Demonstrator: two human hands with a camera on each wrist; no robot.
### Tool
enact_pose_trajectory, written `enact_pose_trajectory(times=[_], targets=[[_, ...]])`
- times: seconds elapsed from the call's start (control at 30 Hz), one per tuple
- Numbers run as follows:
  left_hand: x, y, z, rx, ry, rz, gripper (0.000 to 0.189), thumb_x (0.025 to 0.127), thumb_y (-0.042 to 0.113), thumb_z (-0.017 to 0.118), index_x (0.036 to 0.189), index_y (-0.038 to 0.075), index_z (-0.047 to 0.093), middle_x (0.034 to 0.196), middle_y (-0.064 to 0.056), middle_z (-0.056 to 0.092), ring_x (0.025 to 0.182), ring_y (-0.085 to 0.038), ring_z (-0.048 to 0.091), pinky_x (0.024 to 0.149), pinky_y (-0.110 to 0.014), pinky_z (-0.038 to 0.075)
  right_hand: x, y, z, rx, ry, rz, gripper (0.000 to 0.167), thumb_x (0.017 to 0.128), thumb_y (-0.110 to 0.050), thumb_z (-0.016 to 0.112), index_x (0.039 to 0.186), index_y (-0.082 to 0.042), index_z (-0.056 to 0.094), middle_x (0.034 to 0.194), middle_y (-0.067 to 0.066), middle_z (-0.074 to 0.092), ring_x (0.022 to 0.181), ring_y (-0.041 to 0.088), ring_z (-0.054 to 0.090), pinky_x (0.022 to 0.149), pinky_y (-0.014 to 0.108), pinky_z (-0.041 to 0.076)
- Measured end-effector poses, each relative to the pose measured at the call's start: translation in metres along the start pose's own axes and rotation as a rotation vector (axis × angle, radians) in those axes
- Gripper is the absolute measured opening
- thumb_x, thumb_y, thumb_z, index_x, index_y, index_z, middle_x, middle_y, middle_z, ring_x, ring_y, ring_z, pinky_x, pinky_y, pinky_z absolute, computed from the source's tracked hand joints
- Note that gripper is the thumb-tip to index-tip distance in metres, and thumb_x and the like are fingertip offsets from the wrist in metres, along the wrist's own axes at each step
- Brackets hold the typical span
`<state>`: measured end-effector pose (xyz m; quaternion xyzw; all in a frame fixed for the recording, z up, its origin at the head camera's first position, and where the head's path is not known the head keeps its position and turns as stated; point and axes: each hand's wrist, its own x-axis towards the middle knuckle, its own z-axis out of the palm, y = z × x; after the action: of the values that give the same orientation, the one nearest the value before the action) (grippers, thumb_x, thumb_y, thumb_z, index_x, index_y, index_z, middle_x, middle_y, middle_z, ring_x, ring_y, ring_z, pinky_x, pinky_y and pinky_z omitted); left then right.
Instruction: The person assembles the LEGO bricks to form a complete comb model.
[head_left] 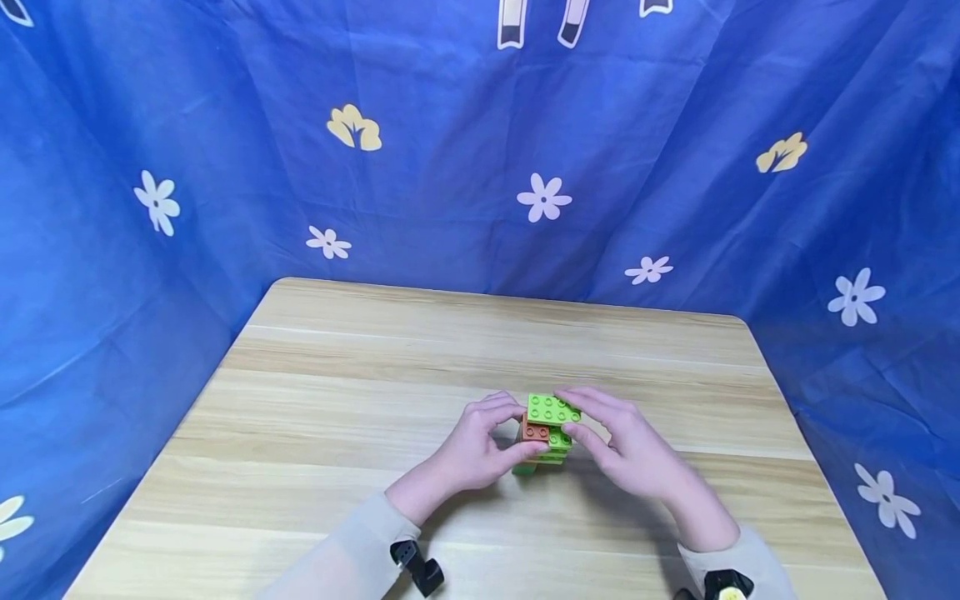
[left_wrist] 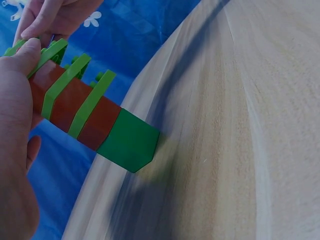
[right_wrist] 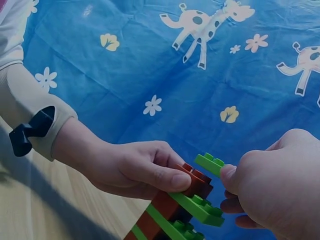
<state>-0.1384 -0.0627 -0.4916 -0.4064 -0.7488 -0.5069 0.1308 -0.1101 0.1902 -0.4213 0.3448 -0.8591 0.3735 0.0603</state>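
A tower of toy building bricks stands on the table, with a dark green brick [left_wrist: 131, 142] at its base. Above that, reddish-brown bricks [left_wrist: 70, 97] alternate with light green plates [left_wrist: 92, 102] that jut out to one side. My left hand [head_left: 476, 446] grips the tower near its top, thumb and fingers on opposite sides of the uppermost brown brick [right_wrist: 198, 181]. Between thumb and fingers, my right hand [head_left: 633, 450] pinches a studded light green plate [head_left: 547, 408]. In the right wrist view that plate is tilted, just above the brown brick's studs.
The wood-grain table [head_left: 337, 400] has rounded far corners. A blue cloth [head_left: 450, 167] with flowers and giraffes hangs behind it and along both sides. Black wrist devices [head_left: 417, 568] sit on the light sleeves.
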Motion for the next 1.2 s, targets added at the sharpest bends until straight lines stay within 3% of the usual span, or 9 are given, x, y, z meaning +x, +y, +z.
enact_pose_trajectory(times=[0.2,0.57,0.93,1.2], targets=[[0.0005,0.0001,0.0004,-0.007,0.005,0.008,0.029,0.091,0.031,0.087,0.110,0.013,0.077,0.100,0.008,0.072,0.099,-0.008,0.067,0.094,-0.030,0.055,-0.0023,-0.0034,0.0019,0.006,-0.008,-0.021,0.044,0.103,-0.011,0.070,0.146,-0.003,0.061,0.143,0.006,0.064,0.129,0.024,0.063,0.107,0.046,0.052],[-0.0003,-0.0001,-0.0005,0.001,0.012,0.011,0.026,0.090,0.030,0.087,0.107,0.013,0.077,0.099,0.009,0.071,0.096,-0.007,0.065,0.090,-0.028,0.055,-0.0055,-0.0043,0.0055,-0.024,-0.025,-0.057,0.044,0.105,-0.011,0.068,0.148,-0.008,0.061,0.143,0.003,0.063,0.128,0.022,0.063,0.105,0.045,0.054],[0.0010,0.0013,-0.0007,0.001,0.002,-0.007,0.028,0.092,0.033,0.086,0.110,0.014,0.076,0.100,0.009,0.071,0.096,-0.007,0.065,0.091,-0.029,0.056,-0.0046,-0.0066,0.0036,-0.103,-0.030,-0.146,0.042,0.103,-0.007,0.068,0.145,-0.001,0.061,0.137,0.005,0.063,0.120,0.019,0.065,0.098,0.039,0.058],[-0.0005,0.0067,-0.0037,0.012,-0.023,-0.070,0.030,0.094,0.035,0.084,0.114,0.015,0.076,0.105,0.009,0.072,0.102,-0.008,0.066,0.091,-0.042,0.059,-0.0025,-0.0093,0.0033,-0.116,-0.038,-0.160,0.044,0.103,-0.007,0.068,0.146,-0.002,0.061,0.136,0.004,0.063,0.119,0.018,0.065,0.098,0.037,0.057]])
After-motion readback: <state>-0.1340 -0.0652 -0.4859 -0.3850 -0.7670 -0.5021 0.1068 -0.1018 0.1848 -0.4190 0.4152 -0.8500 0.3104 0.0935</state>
